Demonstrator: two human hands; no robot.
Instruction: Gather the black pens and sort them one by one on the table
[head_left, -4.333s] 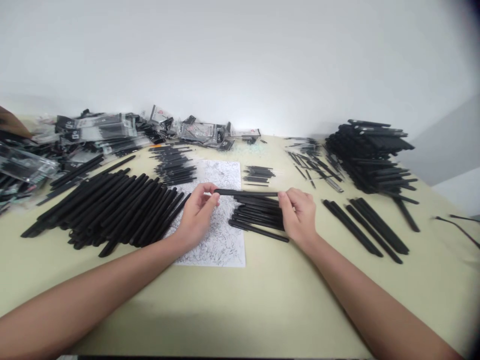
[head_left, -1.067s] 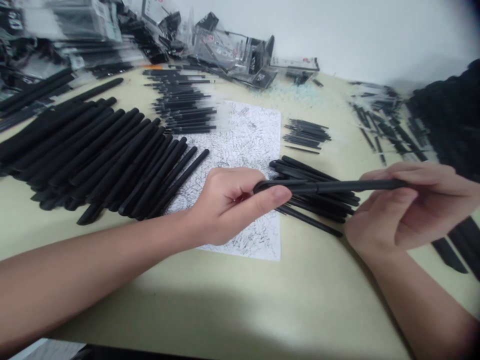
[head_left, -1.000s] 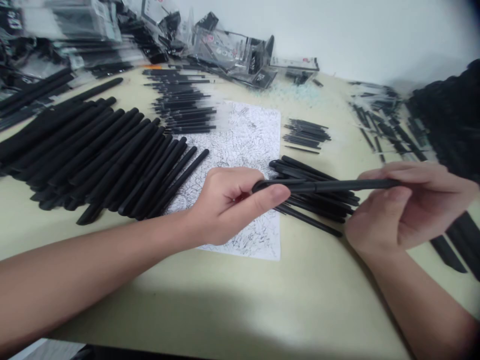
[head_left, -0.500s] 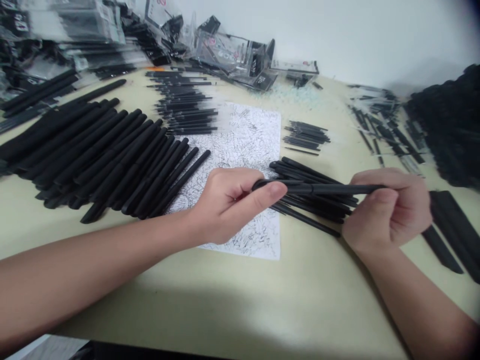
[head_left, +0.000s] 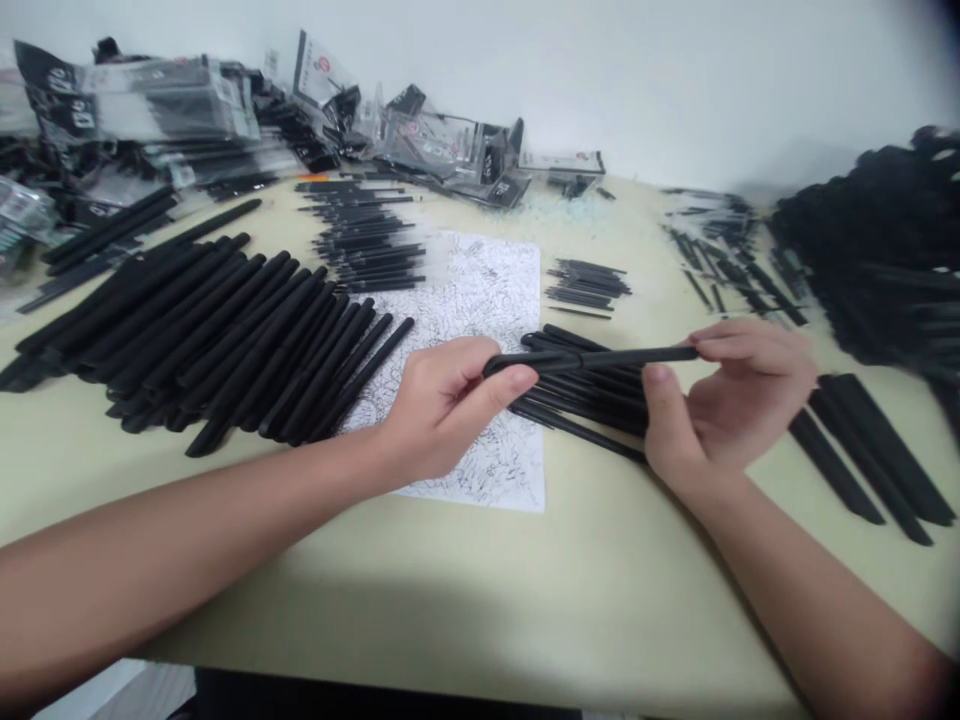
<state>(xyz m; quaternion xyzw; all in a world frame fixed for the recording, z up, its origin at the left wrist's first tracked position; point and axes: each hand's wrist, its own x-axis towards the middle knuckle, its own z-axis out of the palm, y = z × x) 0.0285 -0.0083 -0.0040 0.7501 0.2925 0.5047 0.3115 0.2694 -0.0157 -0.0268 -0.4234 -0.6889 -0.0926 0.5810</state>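
I see my left hand [head_left: 442, 400] closed around the left end of a black pen [head_left: 592, 357], with the thumb and the curled fingers pinching it. My right hand [head_left: 731, 400] has the other end of the same pen between the forefinger on top and the thumb below; the remaining fingers are loosely bent and do not press on anything. The pen is lifted off the table [head_left: 585, 590] and lies almost level between both hands, just above a small pile of thin black pen parts [head_left: 592, 405]. This pile rests partly on the right edge of a white sheet covered with black scribbles [head_left: 480, 300].

To the left of the sheet there is a wide row of thick black pen barrels [head_left: 217, 330], lying side by side at an angle. Behind the sheet I see a group of slim refills [head_left: 367, 245], and a smaller group of short black pieces [head_left: 589, 282] to its right. Clear plastic packets [head_left: 157, 110] are heaped along the wall at the far left. At the far right is a big blurred heap of black pens [head_left: 885, 250], and a few long black barrels [head_left: 870, 450] lie near my right wrist.
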